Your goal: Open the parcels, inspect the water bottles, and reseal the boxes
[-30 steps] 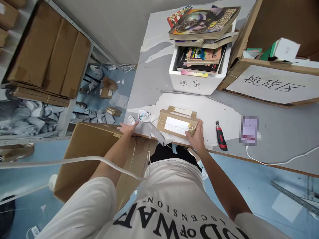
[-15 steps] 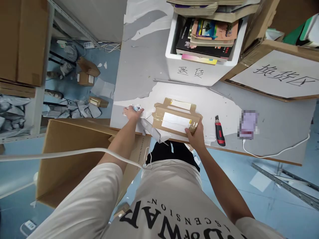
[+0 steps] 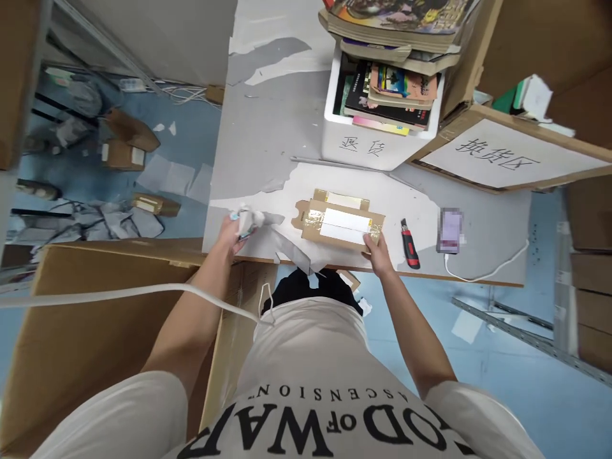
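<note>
Brown cardboard box (image 3: 343, 225) first, from the head view: where is it, and what has hold of it?

It's at the front of the tabletop (image 3: 268, 137), with flaps (image 3: 299, 215) sticking out at its left end and far side. The right hand (image 3: 379, 255) grips its near right corner, thumb on top. Whether that corner is lifted a little, I can't tell

And the left hand (image 3: 228, 236)?

Curled around crumpled paper (image 3: 246, 223) by the tabletop's left front corner. It's a bit blurred, so I can't tell if the paper touches the surface. A big open carton (image 3: 105, 264) stands just below that side

Which step would you call this?

My judgement: gathering up loose paper with one hand while the other steadies the box. A pale strip (image 3: 292, 252) lies between them by the front edge, in neither hand

What does the next move call for?

A firm squeeze on the paper, I'd say, so no scrap drops, and a quiet right hand so the box doesn't slide. I'd also mind the red and black cutter (image 3: 410, 244) just beyond the right hand; I can't tell whether its blade is out
</note>
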Demonstrator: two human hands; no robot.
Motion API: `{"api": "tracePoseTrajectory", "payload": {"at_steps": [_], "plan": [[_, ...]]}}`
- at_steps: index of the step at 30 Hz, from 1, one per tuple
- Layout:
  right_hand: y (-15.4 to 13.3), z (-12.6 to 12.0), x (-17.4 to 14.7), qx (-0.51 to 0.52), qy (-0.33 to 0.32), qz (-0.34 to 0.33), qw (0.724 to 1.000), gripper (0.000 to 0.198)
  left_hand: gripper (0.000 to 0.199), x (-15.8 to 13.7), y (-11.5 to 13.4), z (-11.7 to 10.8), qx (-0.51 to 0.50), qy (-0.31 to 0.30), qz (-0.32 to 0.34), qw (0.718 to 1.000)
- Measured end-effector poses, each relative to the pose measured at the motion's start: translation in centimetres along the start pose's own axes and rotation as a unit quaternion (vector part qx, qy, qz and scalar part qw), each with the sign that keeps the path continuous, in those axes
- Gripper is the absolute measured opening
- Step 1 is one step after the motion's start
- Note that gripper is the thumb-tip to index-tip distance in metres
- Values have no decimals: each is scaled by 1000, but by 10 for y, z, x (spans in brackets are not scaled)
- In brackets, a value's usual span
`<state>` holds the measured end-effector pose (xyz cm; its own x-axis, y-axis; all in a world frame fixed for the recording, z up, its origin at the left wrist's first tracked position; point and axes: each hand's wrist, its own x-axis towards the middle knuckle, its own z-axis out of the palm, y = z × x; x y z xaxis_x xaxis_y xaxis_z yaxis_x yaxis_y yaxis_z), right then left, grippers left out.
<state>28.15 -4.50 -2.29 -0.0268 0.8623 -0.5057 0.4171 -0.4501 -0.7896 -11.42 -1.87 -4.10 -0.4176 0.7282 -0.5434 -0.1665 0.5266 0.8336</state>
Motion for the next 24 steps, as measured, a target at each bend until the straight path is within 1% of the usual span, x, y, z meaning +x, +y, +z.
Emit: {"api": "tracePoseTrajectory", "payload": {"at_steps": [1, 3, 5, 7, 8, 10, 12, 14, 16, 17, 19, 21, 22, 24], "plan": [[-2, 4, -2, 36, -6, 28, 999, 67, 49, -8, -4, 10, 9, -65, -23, 998], [-8, 11, -8, 108, 5, 69, 992, 65, 57, -24, -13, 35, 15, -159, -54, 986], [-14, 14, -18, 138, 34, 83, 986, 64, 64, -38, -19, 57, 7, -213, -74, 974], [-18, 9, -38, 143, 64, 79, 984, 64, 70, -52, -17, 70, -5, -253, -78, 964], [-19, 3, -52, 143, 79, 71, 984, 64, 71, -59, -13, 74, -8, -273, -73, 959], [-18, -12, -91, 143, 108, 51, 982, 67, 71, -76, 0, 77, 1, -316, -54, 947], [-12, -28, -142, 157, 149, 44, 975, 74, 68, -99, 15, 81, 18, -364, -43, 930], [0, -40, -197, 175, 195, 59, 963, 84, 67, -129, 23, 90, 27, -423, -44, 904], [20, -44, -250, 228, 262, 42, 937, 91, 69, -161, 21, 106, 31, -492, -57, 868], [33, -43, -272, 266, 302, 28, 915, 90, 67, -177, 15, 116, 34, -517, -65, 853], [61, -35, -308, 336, 385, 38, 859, 84, 67, -202, -6, 138, 49, -568, -89, 817], [93, -22, -329, 386, 441, 84, 806, 76, 64, -219, -33, 159, 108, -610, -131, 774], [108, -14, -335, 402, 453, 114, 788, 70, 60, -223, -48, 168, 146, -617, -161, 756], [138, 1, -337, 426, 455, 172, 763, 62, 56, -227, -78, 184, 213, -615, -223, 726]]}}
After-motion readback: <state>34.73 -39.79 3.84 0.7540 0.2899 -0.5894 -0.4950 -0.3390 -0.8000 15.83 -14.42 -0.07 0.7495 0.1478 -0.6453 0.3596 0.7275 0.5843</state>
